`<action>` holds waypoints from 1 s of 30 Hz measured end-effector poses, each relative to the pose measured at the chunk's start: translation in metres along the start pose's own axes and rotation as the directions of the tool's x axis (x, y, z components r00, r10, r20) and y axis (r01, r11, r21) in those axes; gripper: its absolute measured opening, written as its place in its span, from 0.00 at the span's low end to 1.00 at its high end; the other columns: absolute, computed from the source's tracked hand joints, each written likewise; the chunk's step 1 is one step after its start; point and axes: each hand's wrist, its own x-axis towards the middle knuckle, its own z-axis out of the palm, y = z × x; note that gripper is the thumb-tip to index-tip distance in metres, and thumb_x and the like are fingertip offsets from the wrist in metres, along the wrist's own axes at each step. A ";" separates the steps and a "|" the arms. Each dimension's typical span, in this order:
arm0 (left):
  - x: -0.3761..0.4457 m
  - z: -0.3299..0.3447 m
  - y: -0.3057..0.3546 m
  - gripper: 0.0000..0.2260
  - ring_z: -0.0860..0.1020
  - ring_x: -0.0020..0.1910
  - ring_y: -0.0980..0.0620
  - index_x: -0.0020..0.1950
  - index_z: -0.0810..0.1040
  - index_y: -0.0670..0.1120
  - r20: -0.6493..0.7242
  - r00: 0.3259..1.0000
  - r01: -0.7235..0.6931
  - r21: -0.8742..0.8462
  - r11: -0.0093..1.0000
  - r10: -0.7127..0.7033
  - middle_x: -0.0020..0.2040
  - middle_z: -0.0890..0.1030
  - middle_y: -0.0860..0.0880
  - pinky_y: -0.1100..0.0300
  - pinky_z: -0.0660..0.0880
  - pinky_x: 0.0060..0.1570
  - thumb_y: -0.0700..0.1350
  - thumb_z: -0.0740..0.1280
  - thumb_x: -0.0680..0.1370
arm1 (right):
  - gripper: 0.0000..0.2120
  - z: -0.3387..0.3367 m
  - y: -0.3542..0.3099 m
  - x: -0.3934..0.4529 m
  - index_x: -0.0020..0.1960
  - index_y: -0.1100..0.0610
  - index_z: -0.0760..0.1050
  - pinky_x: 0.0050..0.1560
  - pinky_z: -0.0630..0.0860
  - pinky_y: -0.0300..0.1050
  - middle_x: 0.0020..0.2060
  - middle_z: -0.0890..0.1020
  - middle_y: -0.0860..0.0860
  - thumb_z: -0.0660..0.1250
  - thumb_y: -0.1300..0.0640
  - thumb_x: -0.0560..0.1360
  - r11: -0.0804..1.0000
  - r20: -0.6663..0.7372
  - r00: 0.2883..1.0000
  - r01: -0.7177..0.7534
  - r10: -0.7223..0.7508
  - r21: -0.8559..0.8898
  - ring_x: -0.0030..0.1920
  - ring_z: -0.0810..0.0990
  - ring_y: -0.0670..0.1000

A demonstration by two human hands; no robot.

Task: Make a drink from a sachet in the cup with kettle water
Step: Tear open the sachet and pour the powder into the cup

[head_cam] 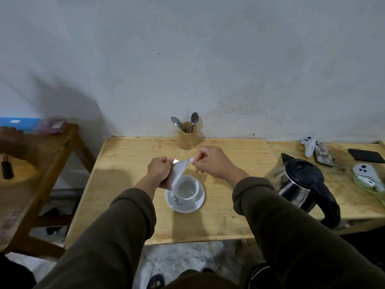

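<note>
A white cup (186, 189) stands on a white saucer (200, 203) in the middle of the wooden table (220, 180). Just above the cup's far left rim I hold a white sachet (178, 171). My left hand (159, 168) grips its left side, and my right hand (212, 161) pinches its top right corner. The sachet's lower end hangs down beside the cup. A steel kettle (298, 180) with a black lid and black handle stands to the right of the cup.
A wooden holder (186, 137) with two spoons stands at the back by the wall. On the far right lie white game controllers (308, 146), a black phone (365, 156), a patterned case and a cable. A second wooden table (31, 163) stands to the left.
</note>
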 end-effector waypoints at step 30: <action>-0.006 -0.008 -0.005 0.32 0.78 0.30 0.50 0.56 0.76 0.29 0.389 0.884 0.353 -0.191 0.916 -0.260 0.32 0.81 0.40 0.63 0.79 0.34 0.58 0.51 0.80 | 0.11 0.061 0.056 -0.021 0.32 0.52 0.75 0.33 0.76 0.32 0.26 0.79 0.50 0.69 0.62 0.71 0.961 -0.122 0.961 -0.230 0.249 0.153 0.21 0.76 0.38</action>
